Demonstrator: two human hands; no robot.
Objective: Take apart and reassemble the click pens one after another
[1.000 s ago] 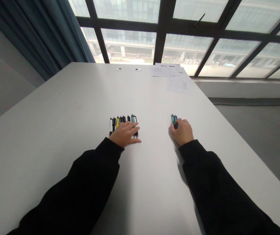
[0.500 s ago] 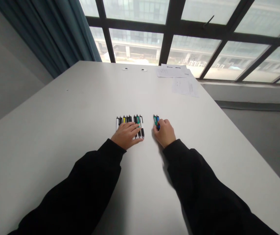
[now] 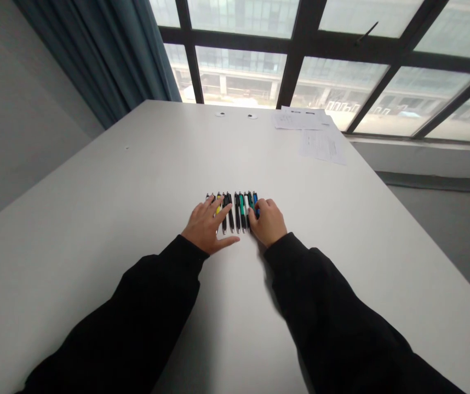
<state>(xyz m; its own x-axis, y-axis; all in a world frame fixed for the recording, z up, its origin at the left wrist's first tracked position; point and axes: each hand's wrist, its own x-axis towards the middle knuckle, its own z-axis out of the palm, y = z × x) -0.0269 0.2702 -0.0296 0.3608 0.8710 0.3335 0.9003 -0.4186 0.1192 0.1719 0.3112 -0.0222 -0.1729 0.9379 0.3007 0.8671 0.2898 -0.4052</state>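
Several click pens lie side by side in a row on the white table. My left hand (image 3: 207, 223) rests with its fingers spread over the left part of the row, partly covering a yellow pen (image 3: 218, 209) and its neighbours. Black pens (image 3: 224, 219) and a green pen (image 3: 242, 207) show between the hands. At the right end, my right hand (image 3: 268, 221) is closed around a blue pen (image 3: 255, 198) and a dark green pen (image 3: 250, 199), which stand close against a white pen (image 3: 247, 202). Their lower parts are hidden by my fingers.
Sheets of paper (image 3: 301, 119) lie at the table's far right corner. Two small white oval pieces (image 3: 252, 116) sit near the far edge. Beyond are a window with dark frames and a blue curtain (image 3: 107, 54).
My right hand has brought the blue and dark green pens left, closing the gap to the row. My left hand has shifted left relative to the pens, with its fingers spread wider.
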